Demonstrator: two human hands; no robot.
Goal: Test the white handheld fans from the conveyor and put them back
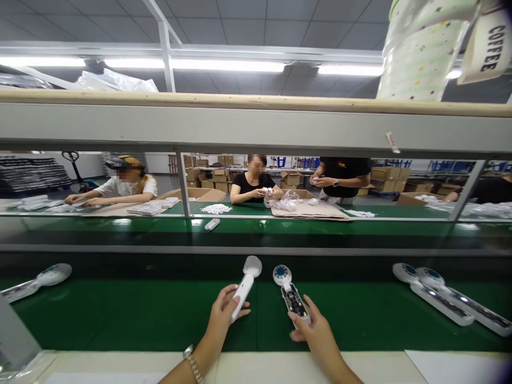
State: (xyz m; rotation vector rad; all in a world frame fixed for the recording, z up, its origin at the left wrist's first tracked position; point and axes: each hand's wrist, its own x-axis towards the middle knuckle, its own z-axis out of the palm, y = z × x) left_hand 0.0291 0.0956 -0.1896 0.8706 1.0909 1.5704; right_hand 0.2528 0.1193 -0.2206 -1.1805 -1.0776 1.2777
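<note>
Both hands in my view, working just past the near edge. Left hand (224, 309) grips a white handheld piece (245, 290) by its handle, thumb over the smooth shell, rounded head pointing away. Right hand (314, 322) grips an opened unit (294, 298) at its lower end, thumb on the near side; circuitry faces up, blue disc in the head. The two heads lean toward each other without touching, a strip of green surface (160, 314) between. I cannot tell whether either piece touches that surface.

Edges: a pale bench strip (240, 368) runs under both forearms. Beyond the heads, a grey rail (256, 249) crosses side to side; farther and higher, a shelf beam (256, 125) spans overhead.

Room: sideways from the left hand, green runs a good way out to a lone unit (36, 281), with a grey upright (14, 336) nearer the bench edge. Outward from the right hand, another green stretch ends at two open units (442, 309) lying close together, heads toward the hands. Past the rail, one small white part (212, 224), well beyond reach of the grips.
</note>
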